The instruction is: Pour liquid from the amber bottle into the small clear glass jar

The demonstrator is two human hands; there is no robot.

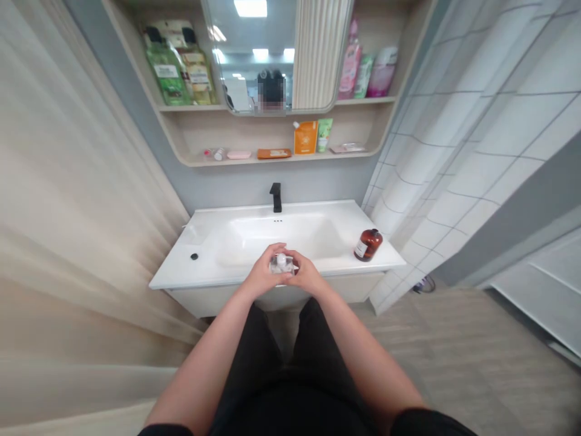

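1. Curtain (pixel 68 181), pale and softly blurred, gathered down the far left of the view.
2. Green and yellow bottles (pixel 175 66), lined up on an upper shelf (pixel 193 108) beside a round-cornered mirror (pixel 254 54); below them, a lower shelf (pixel 272 158) set with small toiletries and an orange pouch (pixel 304 137).
3. Black round stopper (pixel 194 256), set into the left side of the white table (pixel 172 280), beside a washbasin (pixel 281 239), with a black faucet (pixel 275 197) mounted behind it.
4. Left hand (pixel 263 275), raised just above the table's front edge, its fingers (pixel 275 249) curled closed around a small clear bottle (pixel 281 264) with a white top, partly hidden.
5. Right hand (pixel 308 274), pressed to the same bottle from the other side, its fingers (pixel 297 259) also closed on it, nearly touching the left hand.
6. Amber bottle (pixel 368 244) with a white label, placed on the table to the right, well apart from both hands.
7. Pink bottles (pixel 367 66), grouped on the upper shelf, right of the mirror.
8. White tiled wall (pixel 476 169), angled along the right side, above a grey floor (pixel 454 351).
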